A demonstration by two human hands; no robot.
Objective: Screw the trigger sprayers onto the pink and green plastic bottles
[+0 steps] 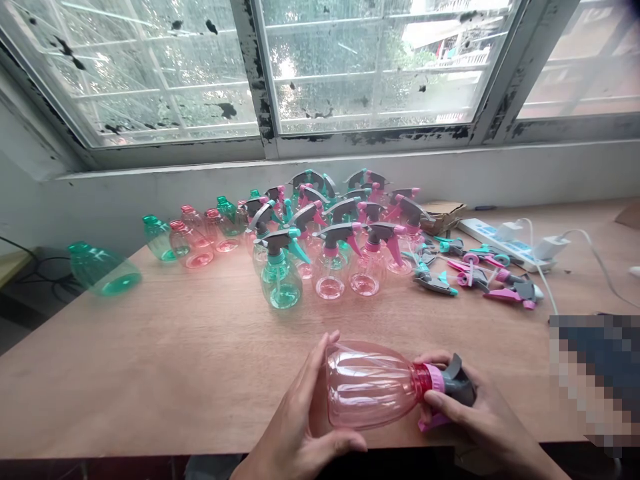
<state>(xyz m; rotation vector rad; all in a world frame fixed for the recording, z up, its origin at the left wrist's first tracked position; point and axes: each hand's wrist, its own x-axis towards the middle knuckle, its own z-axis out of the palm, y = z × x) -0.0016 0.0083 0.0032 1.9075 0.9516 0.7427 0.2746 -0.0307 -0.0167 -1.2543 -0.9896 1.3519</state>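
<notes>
A clear pink spray bottle (370,383) lies sideways in the air above the table's front edge, its base to the left. My left hand (310,407) cups that base, thumb below and fingers above and behind. Around the neck, my right hand (465,400) grips the pink collar and the grey-and-pink spray head (457,387), with the thumb on the collar. The collar sits on the bottle's neck; whether it is fully tight I cannot tell. Beyond my hands stand several pink and green bottles fitted with spray heads, the nearest a green spray bottle (281,283).
Bottles without heads, such as a green bottle (103,270) and a pink bottle (193,245), stand at the left. Loose spray heads (473,270) lie at the right, beside a white power strip (505,243) with cables. A window (370,67) is behind the wooden table (175,360).
</notes>
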